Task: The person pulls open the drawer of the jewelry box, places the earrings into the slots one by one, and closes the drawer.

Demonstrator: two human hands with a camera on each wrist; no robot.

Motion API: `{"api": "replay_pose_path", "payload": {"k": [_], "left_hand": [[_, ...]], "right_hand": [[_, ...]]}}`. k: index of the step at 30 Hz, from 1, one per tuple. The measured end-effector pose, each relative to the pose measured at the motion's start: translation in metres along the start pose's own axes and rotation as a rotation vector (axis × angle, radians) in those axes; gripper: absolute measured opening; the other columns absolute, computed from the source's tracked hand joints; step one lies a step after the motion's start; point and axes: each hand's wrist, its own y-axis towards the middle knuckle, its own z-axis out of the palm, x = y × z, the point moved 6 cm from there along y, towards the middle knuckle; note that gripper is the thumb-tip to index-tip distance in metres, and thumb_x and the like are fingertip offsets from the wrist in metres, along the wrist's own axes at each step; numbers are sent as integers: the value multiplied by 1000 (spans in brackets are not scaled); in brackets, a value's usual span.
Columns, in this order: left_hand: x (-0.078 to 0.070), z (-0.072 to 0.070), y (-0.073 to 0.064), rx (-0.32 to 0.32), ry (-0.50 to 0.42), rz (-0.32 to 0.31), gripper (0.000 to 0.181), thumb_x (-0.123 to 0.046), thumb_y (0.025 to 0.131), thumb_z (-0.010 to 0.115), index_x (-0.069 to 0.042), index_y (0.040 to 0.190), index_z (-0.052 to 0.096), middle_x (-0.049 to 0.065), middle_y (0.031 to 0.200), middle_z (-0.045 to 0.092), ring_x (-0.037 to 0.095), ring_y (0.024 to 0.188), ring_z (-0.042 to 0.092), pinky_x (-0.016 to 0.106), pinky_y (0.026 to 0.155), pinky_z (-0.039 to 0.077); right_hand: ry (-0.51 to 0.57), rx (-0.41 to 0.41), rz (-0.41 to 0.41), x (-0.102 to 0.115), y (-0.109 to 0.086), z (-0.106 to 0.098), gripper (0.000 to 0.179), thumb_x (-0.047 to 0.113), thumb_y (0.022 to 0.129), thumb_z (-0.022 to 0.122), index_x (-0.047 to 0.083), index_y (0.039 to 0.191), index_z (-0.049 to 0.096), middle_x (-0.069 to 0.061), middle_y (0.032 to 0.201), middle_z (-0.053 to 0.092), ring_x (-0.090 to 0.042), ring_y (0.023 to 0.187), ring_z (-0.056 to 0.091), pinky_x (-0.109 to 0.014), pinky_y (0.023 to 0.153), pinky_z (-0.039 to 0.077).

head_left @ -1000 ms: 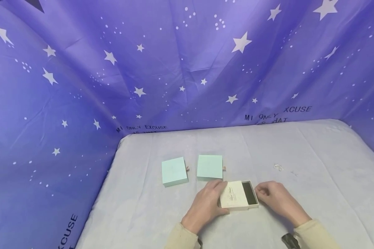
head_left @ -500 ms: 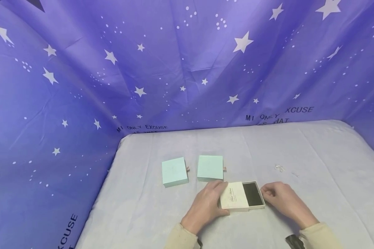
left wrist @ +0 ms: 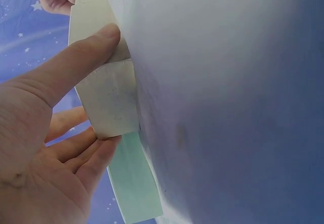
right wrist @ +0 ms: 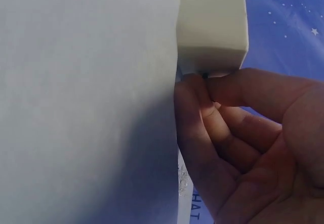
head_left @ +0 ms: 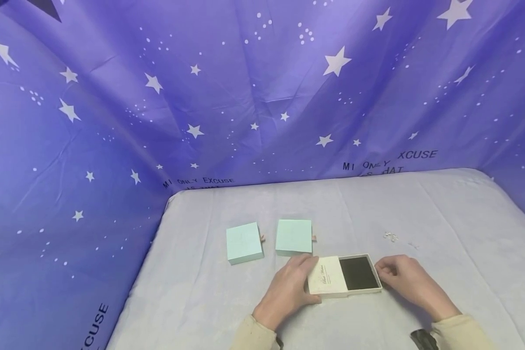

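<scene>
A cream cardboard drawer box (head_left: 334,279) with printed lettering lies flat, its drawer (head_left: 359,273) pulled out to the right and showing a dark pad. My left hand (head_left: 284,291) grips the box's outer sleeve from the left, thumb along the near side (left wrist: 109,89) and fingers at the far side. Thumb and forefinger of my right hand (head_left: 409,282) pinch a small pull tab at the drawer's end (right wrist: 215,57); only a dark speck of that tab (right wrist: 205,75) shows between the fingertips.
Two mint-green boxes (head_left: 245,242) (head_left: 294,236) with small ribbon tabs stand behind and left of the cream box. Small clear or silvery pieces (head_left: 391,236) lie to the right on the pale cloth-covered table (head_left: 192,301). A purple star-patterned curtain (head_left: 227,97) surrounds the table.
The right hand has moved to the right, drawing the drawer farther out of its sleeve, so more of the dark pad shows. The left hand has stayed on the sleeve.
</scene>
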Motion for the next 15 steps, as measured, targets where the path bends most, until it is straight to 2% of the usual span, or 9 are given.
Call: {"api": "replay_pose_path", "payload": {"k": [8,10,12,15], "left_hand": [[0,1,0,0,-6,-6,91,-31,62,92,-9,141,53,4,139,56,17,129,52,28,107,46],[0,2,0,6,-11,-13,91,-32,62,92,-10,141,52,3,140,56,16,130,52,28,107,46],[0,3,-1,10,-10,-17,92,-32,62,92,-9,142,52,3,141,55,16,130,52,28,107,45],[-1,2,-1,3,1,-8,92,-32,63,92,-9,142,52,4,141,55,17,130,52,28,108,45]], "right_hand": [[-7,3,24,1,-1,-1,18,12,93,60,-1,97,73,4,73,65,-12,68,53,-27,62,48],[-18,-10,14,2,-1,-3,17,12,92,62,0,95,74,3,74,67,-13,69,56,-32,65,52],[-28,-28,-1,2,-1,-8,16,13,92,63,1,95,74,-1,79,71,-19,74,62,-42,72,55],[-45,-67,-28,1,0,-17,16,12,91,65,0,97,74,-7,86,73,-27,81,67,-55,81,54]]}}
